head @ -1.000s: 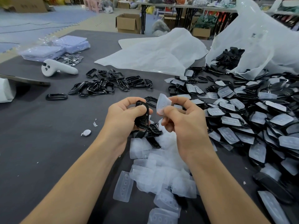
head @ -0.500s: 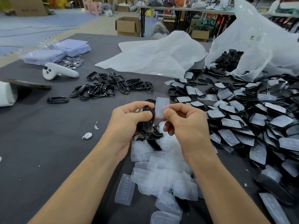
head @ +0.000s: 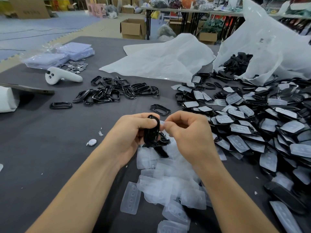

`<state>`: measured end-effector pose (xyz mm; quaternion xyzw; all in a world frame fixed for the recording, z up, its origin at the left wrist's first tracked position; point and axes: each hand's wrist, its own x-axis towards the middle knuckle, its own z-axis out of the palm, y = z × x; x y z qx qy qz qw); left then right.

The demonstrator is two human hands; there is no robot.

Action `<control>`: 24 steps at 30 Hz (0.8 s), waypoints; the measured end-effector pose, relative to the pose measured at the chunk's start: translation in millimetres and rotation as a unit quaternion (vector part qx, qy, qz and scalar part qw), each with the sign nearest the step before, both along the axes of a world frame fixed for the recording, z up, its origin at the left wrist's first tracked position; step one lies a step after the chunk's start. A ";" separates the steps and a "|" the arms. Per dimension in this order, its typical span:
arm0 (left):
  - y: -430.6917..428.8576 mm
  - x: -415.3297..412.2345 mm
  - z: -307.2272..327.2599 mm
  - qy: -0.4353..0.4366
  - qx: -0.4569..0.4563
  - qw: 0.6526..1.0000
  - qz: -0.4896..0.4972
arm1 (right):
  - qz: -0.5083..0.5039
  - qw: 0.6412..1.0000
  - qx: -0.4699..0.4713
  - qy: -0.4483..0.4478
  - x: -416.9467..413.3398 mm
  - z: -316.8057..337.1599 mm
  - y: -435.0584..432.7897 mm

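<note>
My left hand (head: 129, 135) grips a black plastic shell (head: 151, 132) upright over the dark table (head: 42, 148). My right hand (head: 190, 133) pinches a translucent rubber pad (head: 161, 123) against the shell's right side; my fingers hide most of the pad. Below both hands lies a heap of loose translucent pads (head: 170, 185). A large pile of black shells with pads fitted (head: 252, 125) spreads to the right.
Black frames (head: 116, 92) lie in a cluster at the middle left, one frame (head: 159, 109) just beyond my hands. A white controller (head: 62, 78), small metal discs (head: 76, 66), stacked bags (head: 58, 56), white plastic sheets (head: 159, 59) and an open bag of black parts (head: 239, 63) sit farther back.
My right hand has brought the translucent pad down from beside the shell and against it. Both hands have closed together, and the pad is now mostly hidden.
</note>
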<state>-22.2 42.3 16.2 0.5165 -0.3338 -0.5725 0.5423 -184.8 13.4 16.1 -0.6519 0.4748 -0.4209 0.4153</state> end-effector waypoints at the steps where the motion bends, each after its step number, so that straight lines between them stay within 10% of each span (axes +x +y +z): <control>1: 0.9 -1.5 0.7 0.003 0.002 1.000 0.001 | 0.006 0.999 0.024 -0.036 0.9 0.7 0.2; 13: 3.4 -9.2 4.5 0.101 0.015 0.993 0.052 | -0.018 0.943 0.165 -0.287 5.1 5.7 2.5; 24: 1.5 -17.6 -10.0 -0.188 -0.042 0.975 0.108 | 0.017 0.949 0.137 -0.285 -10.8 12.9 -6.1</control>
